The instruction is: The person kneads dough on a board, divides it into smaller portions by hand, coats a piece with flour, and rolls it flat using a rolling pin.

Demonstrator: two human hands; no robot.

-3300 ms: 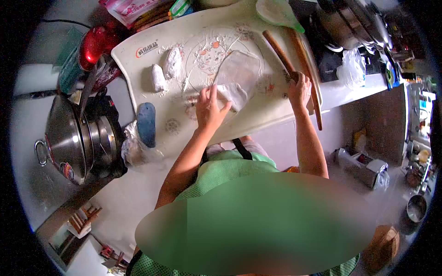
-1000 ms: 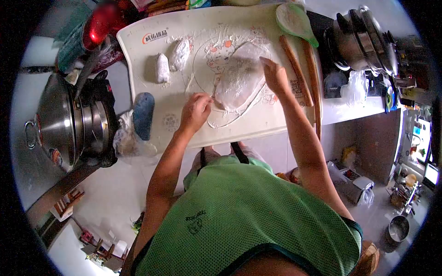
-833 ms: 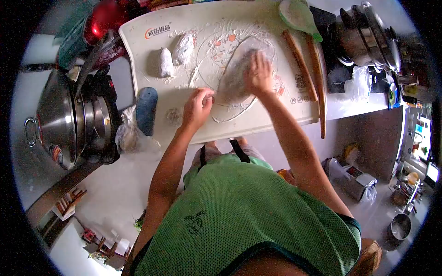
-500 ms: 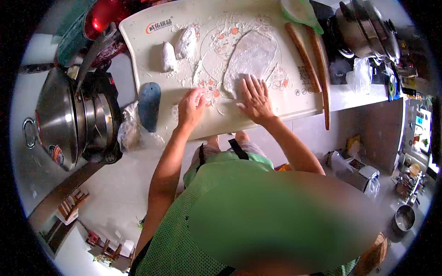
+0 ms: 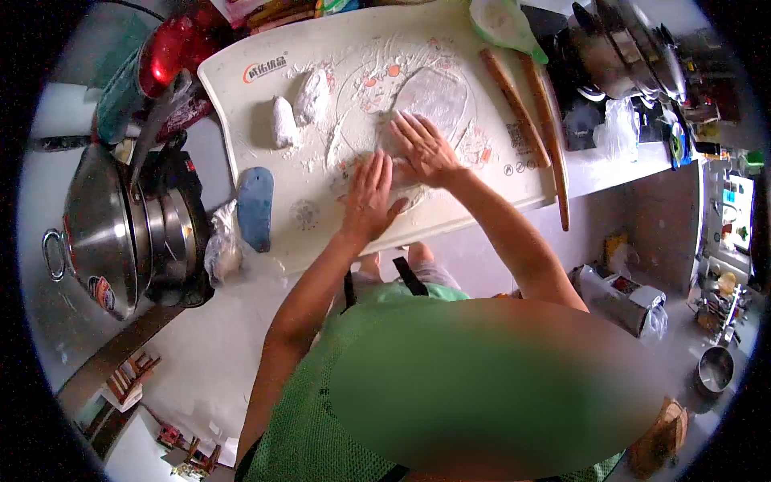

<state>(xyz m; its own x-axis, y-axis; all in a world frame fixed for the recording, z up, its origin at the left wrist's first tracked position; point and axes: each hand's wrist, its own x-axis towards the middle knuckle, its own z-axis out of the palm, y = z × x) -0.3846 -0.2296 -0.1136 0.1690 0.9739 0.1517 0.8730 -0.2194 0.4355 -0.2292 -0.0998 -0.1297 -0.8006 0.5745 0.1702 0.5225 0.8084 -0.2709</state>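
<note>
A flat sheet of dough (image 5: 434,96), dusted with flour, lies on the cream mat (image 5: 265,201). My right hand (image 5: 423,150) rests on its near part with fingers stretched out. Beside it, at the near left edge of the dough, my left hand (image 5: 369,197) lies flat and open. Both hands hide part of the sheet. Two floured dough pieces, a smaller one (image 5: 283,123) and a larger one (image 5: 312,96), sit on the left of the mat. To the right lie a short wooden rolling pin (image 5: 514,104) and a longer one (image 5: 548,136).
A blue scraper (image 5: 255,209) lies on the mat's left edge near a plastic bag (image 5: 222,245). Lidded metal pans (image 5: 104,233) stand at left, more pots (image 5: 626,52) at back right. A green-rimmed bowl (image 5: 498,24) sits at the mat's far right corner.
My right hand has moved up and left over the dough. My left hand has moved right, from the bare mat to the dough's edge, and its fingers have straightened.
</note>
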